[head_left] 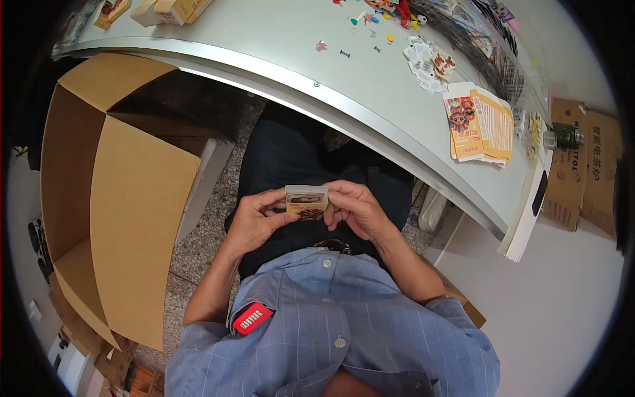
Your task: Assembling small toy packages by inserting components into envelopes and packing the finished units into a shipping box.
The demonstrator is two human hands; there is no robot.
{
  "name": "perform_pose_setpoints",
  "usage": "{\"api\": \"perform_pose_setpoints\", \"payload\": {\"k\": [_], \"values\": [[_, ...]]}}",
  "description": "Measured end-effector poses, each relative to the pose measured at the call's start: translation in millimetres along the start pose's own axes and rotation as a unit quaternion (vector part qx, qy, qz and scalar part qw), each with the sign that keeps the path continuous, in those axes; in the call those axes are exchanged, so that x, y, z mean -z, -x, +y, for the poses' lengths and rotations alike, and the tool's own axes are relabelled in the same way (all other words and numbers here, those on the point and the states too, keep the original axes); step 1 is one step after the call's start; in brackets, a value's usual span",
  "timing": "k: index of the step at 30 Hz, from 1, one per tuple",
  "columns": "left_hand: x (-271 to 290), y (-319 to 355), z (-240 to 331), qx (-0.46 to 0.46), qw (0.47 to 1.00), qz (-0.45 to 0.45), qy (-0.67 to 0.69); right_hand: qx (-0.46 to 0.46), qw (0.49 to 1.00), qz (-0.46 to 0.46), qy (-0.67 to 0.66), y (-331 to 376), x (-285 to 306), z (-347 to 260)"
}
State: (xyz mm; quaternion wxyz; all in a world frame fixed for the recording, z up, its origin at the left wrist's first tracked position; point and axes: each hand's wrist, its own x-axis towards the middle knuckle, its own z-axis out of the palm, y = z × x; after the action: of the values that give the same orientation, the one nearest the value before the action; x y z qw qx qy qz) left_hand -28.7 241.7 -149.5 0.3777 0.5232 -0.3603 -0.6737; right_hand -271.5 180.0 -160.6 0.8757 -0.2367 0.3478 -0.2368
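Over my lap I hold a small printed cardboard box (305, 212), its white end facing up and looking open. My left hand (259, 217) grips the box's left side, thumb across the printed front. On the other side, the fingers of my right hand (356, 209) are bent against the box's upper right edge and corner. What lies inside the box is too small to make out. A stack of flat printed cartons (477, 126) in yellow and white rests on the table's right part, beyond my right hand.
The table's metal edge (316, 85) curves in front of me. A large open cardboard box (135, 218) stands at my left. On the table are small colourful pieces (321, 45), white paper slips (423, 65), clear plastic bags (476, 46) and small boxes (173, 10).
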Motion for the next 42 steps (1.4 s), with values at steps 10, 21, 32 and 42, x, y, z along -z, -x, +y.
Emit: {"api": "perform_pose_setpoints", "payload": {"k": [10, 21, 32, 42], "values": [[-0.6, 11.9, 7.0, 0.027, 0.995, -0.025, 0.098, -0.004, 0.998, 0.057, 0.030, 3.4, -11.4, -6.3], [-11.9, 1.2, 28.3, 0.095, 0.993, 0.020, 0.064, 0.065, 0.993, 0.090, 0.045, 5.2, -12.3, 6.3], [-9.9, 1.3, 31.0, 0.162, 0.974, -0.009, 0.156, 0.060, 0.991, 0.080, 0.087, 9.1, -20.5, 4.3], [-23.0, -0.2, 40.2, 0.163, 0.982, 0.012, 0.091, 0.063, 0.988, 0.052, 0.135, 13.2, -18.4, 8.1]]}}
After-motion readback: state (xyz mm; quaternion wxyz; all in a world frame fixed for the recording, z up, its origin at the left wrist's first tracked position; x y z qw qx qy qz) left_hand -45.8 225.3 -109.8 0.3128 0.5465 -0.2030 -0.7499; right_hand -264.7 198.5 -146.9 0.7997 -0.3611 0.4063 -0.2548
